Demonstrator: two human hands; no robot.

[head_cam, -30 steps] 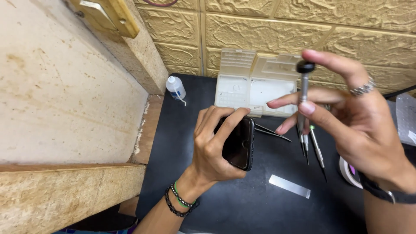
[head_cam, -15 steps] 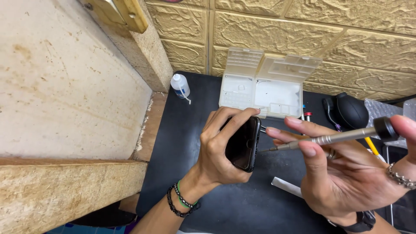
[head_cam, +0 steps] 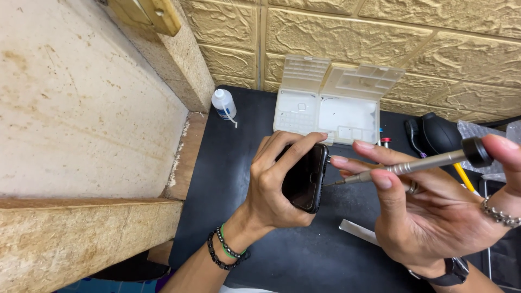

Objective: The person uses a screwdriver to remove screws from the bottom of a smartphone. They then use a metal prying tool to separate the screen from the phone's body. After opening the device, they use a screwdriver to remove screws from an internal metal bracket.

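1. Left hand (head_cam: 274,184) wrapped around a dark smartphone (head_cam: 305,178), fingers curled over its top edge, thumb behind; phone held upright on its side above the black tabletop (head_cam: 304,260), near the centre of view.
2. Right hand (head_cam: 434,211) pinching a slim metal precision screwdriver (head_cam: 412,167) between thumb and forefinger, another fingertip resting on its black end cap at 3 o'clock.
3. Driver tip touching, or just beside, the phone's edge at 3 o'clock of the phone; exact seat too small to tell.
4. Best kept in line with the screw, pressing lightly on the cap and turning the shaft with thumb and forefinger only.
5. Firm left grip advisable, so the phone does not twist.
6. Open white compartment box (head_cam: 334,103) at 12 o'clock against the brick-pattern wall (head_cam: 412,49); small white bottle (head_cam: 223,104) at 10 o'clock; black air blower (head_cam: 442,130) at 2 o'clock; pale flat strip (head_cam: 355,230) on the mat at 5 o'clock.
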